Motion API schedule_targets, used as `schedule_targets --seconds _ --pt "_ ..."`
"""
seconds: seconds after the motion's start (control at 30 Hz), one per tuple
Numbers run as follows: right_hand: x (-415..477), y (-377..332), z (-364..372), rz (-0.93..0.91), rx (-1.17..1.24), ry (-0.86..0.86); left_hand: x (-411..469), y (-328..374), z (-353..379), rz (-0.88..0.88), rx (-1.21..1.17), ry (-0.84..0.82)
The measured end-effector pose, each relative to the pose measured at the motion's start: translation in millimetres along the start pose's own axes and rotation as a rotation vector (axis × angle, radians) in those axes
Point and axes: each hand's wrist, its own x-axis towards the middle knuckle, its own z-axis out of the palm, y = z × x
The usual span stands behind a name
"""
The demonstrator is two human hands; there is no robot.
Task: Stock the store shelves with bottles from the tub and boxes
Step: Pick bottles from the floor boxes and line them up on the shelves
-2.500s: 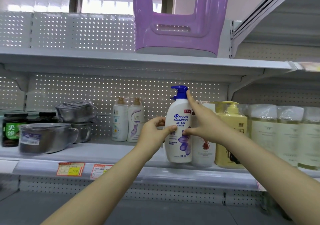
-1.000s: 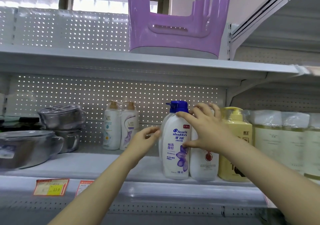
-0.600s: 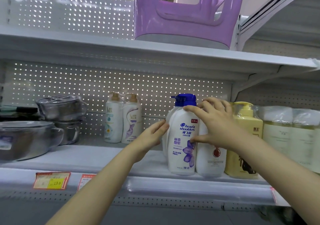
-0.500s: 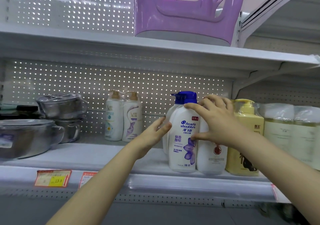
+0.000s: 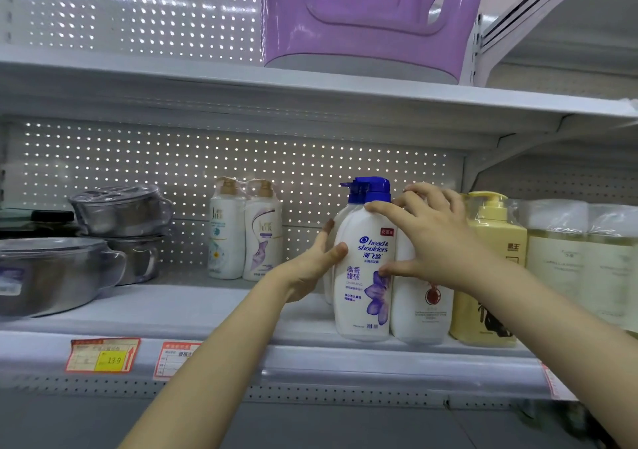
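Your left hand [image 5: 309, 269] lies flat against the left side of the shampoo bottle [image 5: 362, 296], fingers nearly straight, thumb on its front edge; it grips nothing. Your right hand [image 5: 433, 241] is spread wide: forefinger on the bottle's shoulder just under the blue pump, thumb on the label, the other fingers draped over the top of the white bottle [image 5: 423, 314] touching its right side. The shampoo bottle stands upright at the front of the shelf [image 5: 193, 310], with a second blue-pump bottle [image 5: 351, 191] close behind it. A yellow bottle [image 5: 492, 276] stands just right of the white one. Well to the left, at the back, is a wrapped pair of bottles [image 5: 245, 231], and further left are steel pots [image 5: 117, 212]. Price tags [image 5: 103, 354] sit on the shelf edge. A purple stool [image 5: 366, 24] rests upside down on the shelf above.
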Motion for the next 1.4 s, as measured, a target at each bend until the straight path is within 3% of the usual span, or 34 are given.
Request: schedule_targets --seconds 1.4 --pt "2 2 3 -0.033 0.0 -0.059 32 -18 -19 -0.017 -0.02 -0.013"
